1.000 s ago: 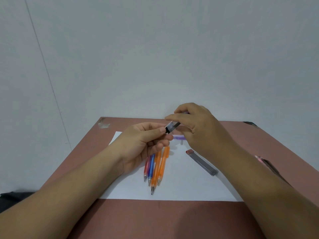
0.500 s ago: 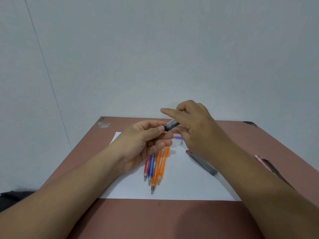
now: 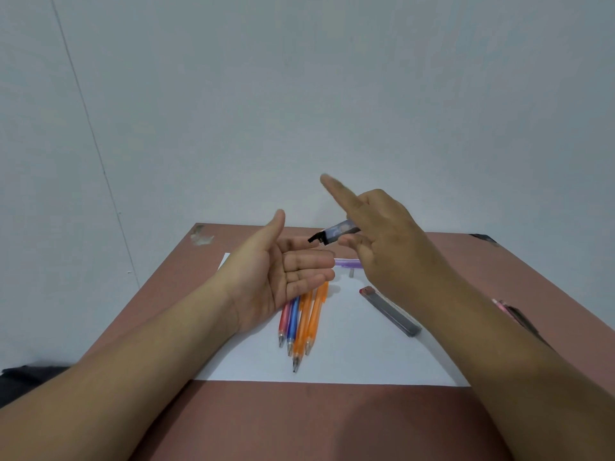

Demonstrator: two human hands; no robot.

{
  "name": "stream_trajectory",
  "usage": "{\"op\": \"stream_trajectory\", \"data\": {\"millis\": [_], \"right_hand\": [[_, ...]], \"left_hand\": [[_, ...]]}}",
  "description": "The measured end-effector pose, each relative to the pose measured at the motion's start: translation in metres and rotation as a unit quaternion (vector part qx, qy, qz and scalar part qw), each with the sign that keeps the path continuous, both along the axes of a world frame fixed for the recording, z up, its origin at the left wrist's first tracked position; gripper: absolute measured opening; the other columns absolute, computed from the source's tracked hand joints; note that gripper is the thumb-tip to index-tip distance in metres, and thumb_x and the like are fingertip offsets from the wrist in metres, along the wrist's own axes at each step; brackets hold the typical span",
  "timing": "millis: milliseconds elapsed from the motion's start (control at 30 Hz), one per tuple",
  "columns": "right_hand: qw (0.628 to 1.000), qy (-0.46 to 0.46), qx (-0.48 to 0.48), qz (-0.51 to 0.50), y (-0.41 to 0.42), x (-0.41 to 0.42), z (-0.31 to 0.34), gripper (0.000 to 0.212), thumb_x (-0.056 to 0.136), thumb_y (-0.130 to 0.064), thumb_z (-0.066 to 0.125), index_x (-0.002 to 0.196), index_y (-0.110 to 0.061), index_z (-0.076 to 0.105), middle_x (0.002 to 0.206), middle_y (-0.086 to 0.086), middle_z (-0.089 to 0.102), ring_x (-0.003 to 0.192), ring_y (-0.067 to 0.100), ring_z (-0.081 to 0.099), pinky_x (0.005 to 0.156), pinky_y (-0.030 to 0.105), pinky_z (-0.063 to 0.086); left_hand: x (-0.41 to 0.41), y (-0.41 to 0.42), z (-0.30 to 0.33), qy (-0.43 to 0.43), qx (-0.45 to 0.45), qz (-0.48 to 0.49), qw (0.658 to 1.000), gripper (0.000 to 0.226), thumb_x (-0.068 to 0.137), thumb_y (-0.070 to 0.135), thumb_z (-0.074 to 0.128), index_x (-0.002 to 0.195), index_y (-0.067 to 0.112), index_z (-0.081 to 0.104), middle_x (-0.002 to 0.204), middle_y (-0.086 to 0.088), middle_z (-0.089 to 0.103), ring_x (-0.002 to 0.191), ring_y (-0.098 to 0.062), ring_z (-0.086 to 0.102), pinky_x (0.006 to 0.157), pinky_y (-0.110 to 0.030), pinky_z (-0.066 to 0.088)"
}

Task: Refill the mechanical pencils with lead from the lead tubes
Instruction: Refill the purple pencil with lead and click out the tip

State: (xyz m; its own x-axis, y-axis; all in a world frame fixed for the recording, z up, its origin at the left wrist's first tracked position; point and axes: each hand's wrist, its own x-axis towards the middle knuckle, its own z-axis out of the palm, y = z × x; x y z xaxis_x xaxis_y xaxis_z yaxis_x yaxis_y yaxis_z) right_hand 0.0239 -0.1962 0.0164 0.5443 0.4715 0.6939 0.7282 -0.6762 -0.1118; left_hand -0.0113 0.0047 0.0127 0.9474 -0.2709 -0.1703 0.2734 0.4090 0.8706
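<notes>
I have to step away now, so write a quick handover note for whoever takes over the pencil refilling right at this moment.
Left hand: open, palm up, holding nothing, cupped under the tube's mouth.
Right hand: holds the lead tube tilted over that palm, black cap flipped open, index finger raised.
On the white paper: four pencils side by side, red, blue, two orange; a purple pencil lies behind the hands, a small grey piece beside it; a second lead tube lies to the right.
Done: tube opened.
Left: tip lead out, load each pencil. Whether any is already refilled cannot be told.
</notes>
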Motion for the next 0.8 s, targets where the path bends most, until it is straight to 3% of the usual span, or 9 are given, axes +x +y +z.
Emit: {"op": "stream_trajectory", "data": {"millis": [100,133,267,400,467,533,567,700,800], "right_hand": [[1.0,-0.006,-0.02,-0.005,-0.0016,0.0042,-0.0026,0.066,0.089,0.011,0.059,0.131,-0.04,0.062,0.108,-0.013,0.038,0.102,0.011,0.045,0.078,0.034,0.056],[1.0,-0.009,-0.025,-0.008,-0.0016,0.0049,-0.0042,0.064,0.087,0.013,0.059,0.13,-0.035,0.066,0.108,-0.014,0.038,0.103,0.01,0.044,0.078,0.032,0.055],[0.999,-0.01,-0.032,-0.013,-0.0032,0.0042,-0.0026,0.089,0.089,0.009,0.062,0.156,-0.041,0.031,0.104,-0.01,0.039,0.094,0.014,0.045,0.075,0.035,0.055],[0.999,-0.011,-0.031,-0.023,-0.0016,0.0013,-0.0004,0.1,0.091,0.006,0.062,0.157,-0.049,0.012,0.102,-0.007,0.039,0.088,0.014,0.044,0.071,0.036,0.055],[0.999,-0.008,-0.032,-0.014,-0.0011,0.0019,-0.0009,0.093,0.088,0.008,0.063,0.153,-0.049,0.031,0.103,-0.009,0.039,0.093,0.014,0.044,0.072,0.036,0.055],[0.998,-0.015,-0.059,-0.018,-0.003,0.004,-0.0002,0.072,0.083,0.01,0.068,0.134,-0.041,0.061,0.106,-0.013,0.039,0.098,0.014,0.042,0.069,0.04,0.057],[0.997,-0.019,-0.067,-0.025,-0.0038,0.0045,0.0004,0.067,0.082,0.01,0.07,0.129,-0.038,0.065,0.106,-0.013,0.039,0.098,0.013,0.041,0.067,0.041,0.057],[0.998,-0.036,-0.044,-0.026,-0.0053,0.0047,0.0034,0.097,0.086,0.01,0.066,0.156,-0.045,0.028,0.1,-0.009,0.039,0.087,0.016,0.042,0.068,0.036,0.053],[0.998,-0.041,-0.045,-0.032,-0.005,0.0017,0.0046,0.1,0.09,0.006,0.066,0.159,-0.045,0.014,0.098,-0.008,0.038,0.083,0.015,0.04,0.067,0.033,0.05]], "left_hand": [[-0.0015,0.0,0.0014,0.002,0.002,0.007,1.0,0.082,0.098,0.069,0.03,0.13,-0.002,0.057,0.116,-0.026,0.071,0.104,-0.035,0.073,0.081,-0.033,0.063],[-0.002,0.0,0.002,0.002,0.002,0.01,1.0,0.083,0.098,0.07,0.029,0.13,-0.002,0.057,0.116,-0.026,0.071,0.104,-0.035,0.073,0.081,-0.033,0.063],[-0.0026,0.0005,0.0028,0.008,0.0,0.01,1.0,0.087,0.096,0.072,0.03,0.129,-0.004,0.055,0.117,-0.027,0.07,0.106,-0.037,0.071,0.088,-0.037,0.059],[-0.0023,0.0001,0.0023,0.009,-0.005,0.007,1.0,0.089,0.095,0.073,0.031,0.132,-0.006,0.051,0.12,-0.028,0.069,0.109,-0.039,0.07,0.091,-0.039,0.058],[-0.0016,0.0003,0.002,0.006,-0.003,0.009,1.0,0.09,0.095,0.073,0.031,0.13,-0.006,0.053,0.118,-0.028,0.069,0.107,-0.038,0.071,0.09,-0.039,0.058],[-0.0012,0.0003,0.0018,0.003,0.004,0.01,1.0,0.089,0.095,0.074,0.03,0.128,-0.004,0.057,0.117,-0.027,0.07,0.106,-0.038,0.071,0.09,-0.039,0.058],[-0.0011,0.0006,0.0016,0.003,0.006,0.009,1.0,0.088,0.095,0.074,0.03,0.128,-0.003,0.057,0.117,-0.027,0.07,0.106,-0.038,0.071,0.091,-0.039,0.058],[-0.0005,0.0003,0.001,0.004,0.005,0.002,1.0,0.089,0.094,0.075,0.03,0.126,-0.004,0.057,0.119,-0.026,0.07,0.108,-0.039,0.07,0.094,-0.041,0.058],[-0.0003,0.0003,0.0012,0.006,0.007,0.004,1.0,0.089,0.094,0.075,0.03,0.125,-0.004,0.057,0.118,-0.026,0.07,0.107,-0.038,0.071,0.091,-0.041,0.058]]}}
